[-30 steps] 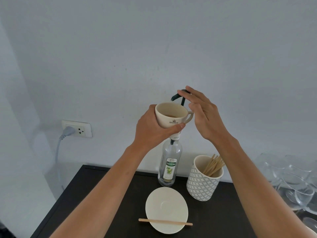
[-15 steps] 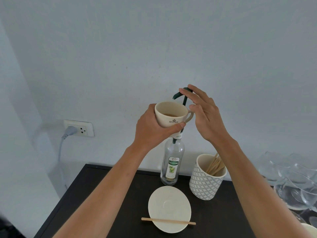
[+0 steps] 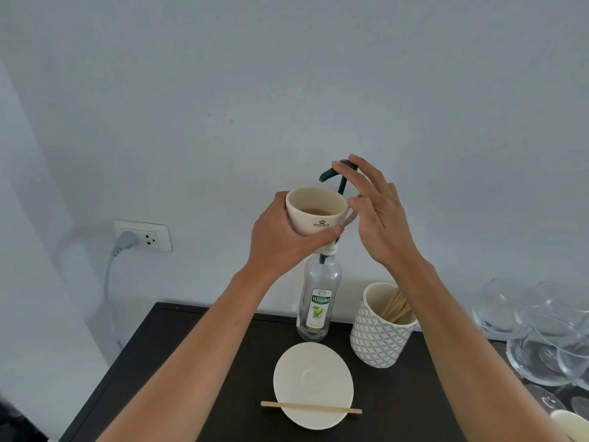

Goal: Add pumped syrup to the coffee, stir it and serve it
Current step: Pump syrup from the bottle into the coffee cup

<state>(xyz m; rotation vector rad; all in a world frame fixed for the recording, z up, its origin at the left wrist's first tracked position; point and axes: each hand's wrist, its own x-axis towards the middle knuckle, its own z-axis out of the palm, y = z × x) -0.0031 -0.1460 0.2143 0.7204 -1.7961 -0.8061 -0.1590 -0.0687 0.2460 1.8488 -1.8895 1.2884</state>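
Note:
My left hand (image 3: 280,237) grips a cream coffee cup (image 3: 315,212) in the air, brown coffee visible inside. The cup is held just under the spout of a dark green pump (image 3: 331,173) on a clear glass syrup bottle (image 3: 318,301) standing at the back of the dark table. My right hand (image 3: 373,212) rests on the pump head with straight fingers. Below, a cream saucer (image 3: 314,374) lies on the table with a wooden stir stick (image 3: 310,407) across its near edge.
A patterned white cup (image 3: 377,339) holding several wooden sticks stands right of the bottle. Clear glass bowls (image 3: 541,333) crowd the right side. The dark table (image 3: 178,355) ends at the left; a wall socket (image 3: 143,236) with a grey plug sits beyond.
The pump head has risen a little under my right hand. The cup stays under the spout in my left hand. The view has tilted upward slightly.

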